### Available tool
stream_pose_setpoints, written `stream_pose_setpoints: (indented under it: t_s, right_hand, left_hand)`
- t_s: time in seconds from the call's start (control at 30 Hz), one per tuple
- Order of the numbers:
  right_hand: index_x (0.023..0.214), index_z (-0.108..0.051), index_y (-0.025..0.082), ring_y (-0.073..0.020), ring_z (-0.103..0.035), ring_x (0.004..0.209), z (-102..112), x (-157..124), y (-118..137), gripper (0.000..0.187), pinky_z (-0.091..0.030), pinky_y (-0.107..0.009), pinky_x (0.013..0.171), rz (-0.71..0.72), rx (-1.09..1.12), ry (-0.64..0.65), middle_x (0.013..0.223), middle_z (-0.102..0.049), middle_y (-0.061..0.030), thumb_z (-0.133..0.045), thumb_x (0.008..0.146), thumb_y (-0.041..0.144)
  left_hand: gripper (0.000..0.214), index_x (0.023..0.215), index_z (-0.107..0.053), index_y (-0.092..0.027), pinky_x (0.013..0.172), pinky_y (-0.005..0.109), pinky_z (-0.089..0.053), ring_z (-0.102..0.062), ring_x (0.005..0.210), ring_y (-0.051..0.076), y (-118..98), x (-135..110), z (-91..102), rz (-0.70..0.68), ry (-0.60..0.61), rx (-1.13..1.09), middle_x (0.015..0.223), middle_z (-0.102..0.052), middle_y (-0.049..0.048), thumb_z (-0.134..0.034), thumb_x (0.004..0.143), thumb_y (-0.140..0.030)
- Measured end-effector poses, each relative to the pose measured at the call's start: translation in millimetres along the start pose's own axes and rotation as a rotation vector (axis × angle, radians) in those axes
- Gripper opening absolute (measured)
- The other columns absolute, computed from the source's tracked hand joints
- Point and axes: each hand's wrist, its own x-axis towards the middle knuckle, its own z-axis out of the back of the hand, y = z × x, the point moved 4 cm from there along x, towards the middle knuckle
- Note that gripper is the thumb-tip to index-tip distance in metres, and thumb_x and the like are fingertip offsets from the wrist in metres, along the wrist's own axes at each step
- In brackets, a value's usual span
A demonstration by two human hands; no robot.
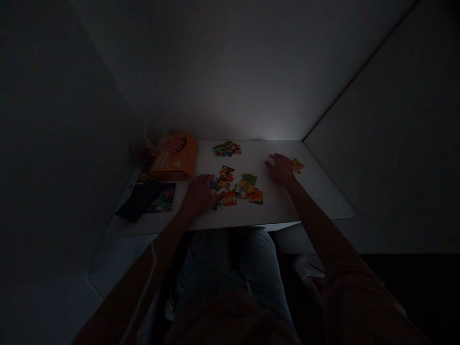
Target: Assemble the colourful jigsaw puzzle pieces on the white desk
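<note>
Head view, dim: left hand (pixel 197 194), fingers loosely together, lies against loose cardboard jigsaw pieces (pixel 235 187) on a white tabletop (pixel 287 201); any pinch cannot be told. Right hand (pixel 280 168), fingers spread, rests just beside a small piece cluster (pixel 296 166). Orange cardboard box (pixel 174 155) lies beyond the left hand.

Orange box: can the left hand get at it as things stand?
Probably yes. The left hand sits at the edge of the jigsaw puzzle pieces, close to the orange box. No object appears to stand between them on the white table, though the dim light limits what shows.
</note>
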Motion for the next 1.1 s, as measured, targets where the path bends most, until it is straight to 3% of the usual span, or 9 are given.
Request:
stream_pose_setpoints:
  t_s: [0.1, 0.2, 0.3, 0.4, 0.57, 0.73, 0.9, 1.03, 1.1]
  right_hand:
    - [0.158, -0.07, 0.033, -0.0373, -0.062, 0.153, -40.9, 38.9, 31.7, 0.05, -0.046, -0.068, 0.132, -0.075, -0.004, 0.135, 0.177, -0.064, -0.0162, -0.073, 0.113, 0.055]
    - [0.17, -0.06, 0.019, -0.0334, -0.065, 0.148, -71.2, 78.9, 61.7, 0.073, -0.053, -0.055, 0.127, -0.084, 0.015, 0.219, 0.181, -0.059, -0.0224, -0.086, 0.108, 0.049]
    - [0.17, -0.06, 0.01, -0.0274, -0.069, 0.136, -84.2, 108.4, 76.7, 0.079, -0.056, -0.044, 0.12, -0.105, 0.018, 0.207, 0.173, -0.063, -0.0254, -0.092, 0.107, 0.045]
    - [0.155, -0.071, 0.009, -0.0238, -0.07, 0.128, -85.3, 118.6, 80.2, 0.065, -0.057, -0.04, 0.115, -0.126, 0.012, 0.205, 0.163, -0.069, -0.023, -0.095, 0.107, 0.044]
    - [0.154, -0.071, 0.014, -0.0244, -0.072, 0.122, -59.9, 100.0, 89.0, 0.062, -0.061, -0.04, 0.107, -0.122, -0.009, 0.141, 0.168, -0.064, -0.0207, -0.095, 0.107, 0.047]
    - [0.17, -0.06, 0.026, -0.0266, -0.075, 0.114, 1.4, 57.1, 126.7, 0.078, -0.068, -0.044, 0.107, 0.082, 0.132, -0.009, 0.18, -0.051, -0.0173, -0.091, 0.104, 0.055]
    - [0.171, -0.061, 0.044, -0.0356, -0.074, 0.115, 57.8, 23.4, 161.7, 0.087, -0.07, -0.061, 0.112, 0.186, 0.322, -0.01, 0.179, -0.053, -0.0103, -0.09, 0.096, 0.076]
    - [0.163, -0.069, 0.037, -0.0299, -0.072, 0.101, 57.7, 17.4, 163.2, 0.087, -0.073, -0.06, 0.099, 0.351, 0.399, -0.026, 0.161, -0.061, -0.0151, -0.094, 0.091, 0.08]
    - [0.158, -0.072, 0.035, -0.0252, -0.07, 0.094, 41.6, 14.0, 156.1, 0.082, -0.073, -0.053, 0.089, 0.463, 0.456, -0.029, 0.151, -0.064, -0.0132, -0.095, 0.092, 0.078]
  left_hand:
    - [0.082, 0.177, -0.057, -0.028, 0.144, 0.055, -0.038, -0.053, 0.165, 0.04, 0.1, -0.8, 1.9, 0.008, -0.008, -0.035, 0.176, -0.06, 0.0176, -0.052, 0.114, -0.079]
    - [0.086, 0.179, -0.058, -0.03, 0.142, 0.058, -0.04, -0.055, 0.164, 0.042, 1.1, -0.7, 2.6, 0.009, -0.016, -0.064, 0.174, -0.062, 0.0185, -0.049, 0.112, -0.082]
    - [0.091, 0.181, -0.058, -0.026, 0.143, 0.057, -0.039, -0.054, 0.165, 0.042, 1.5, -1.2, 2.5, 0.009, 0.005, -0.066, 0.176, -0.061, 0.0203, -0.047, 0.112, -0.084]
    - [0.092, 0.18, -0.057, -0.022, 0.143, 0.056, -0.038, -0.054, 0.165, 0.041, 0.5, -2.5, 3.7, 0.012, 0.007, -0.071, 0.177, -0.059, 0.0212, -0.041, 0.114, -0.084]
    - [0.089, 0.181, -0.055, -0.028, 0.142, 0.06, -0.038, -0.054, 0.165, 0.042, -0.4, -3.5, 4.2, 0.007, 0.0, -0.098, 0.178, -0.06, 0.0183, -0.04, 0.114, -0.085]
    - [0.092, 0.181, -0.056, -0.025, 0.141, 0.061, -0.039, -0.054, 0.165, 0.043, 1.1, -2.7, 2.1, -0.005, -0.009, -0.092, 0.175, -0.061, 0.022, -0.043, 0.113, -0.085]
    - [0.089, 0.182, -0.055, -0.029, 0.143, 0.057, -0.038, -0.053, 0.166, 0.041, 1.9, -1.6, 0.2, 0.003, -0.013, -0.071, 0.175, -0.06, 0.0186, -0.044, 0.112, -0.083]
    - [0.09, 0.183, -0.052, -0.038, 0.145, 0.055, -0.037, -0.051, 0.168, 0.039, 1.8, -1.4, 1.5, 0.015, -0.002, -0.076, 0.177, -0.059, 0.0132, -0.041, 0.11, -0.088]
    - [0.095, 0.182, -0.054, -0.03, 0.145, 0.058, -0.036, -0.05, 0.168, 0.043, 1.4, -2.1, 2.5, 0.004, -0.003, -0.081, 0.178, -0.058, 0.0173, -0.044, 0.109, -0.09]
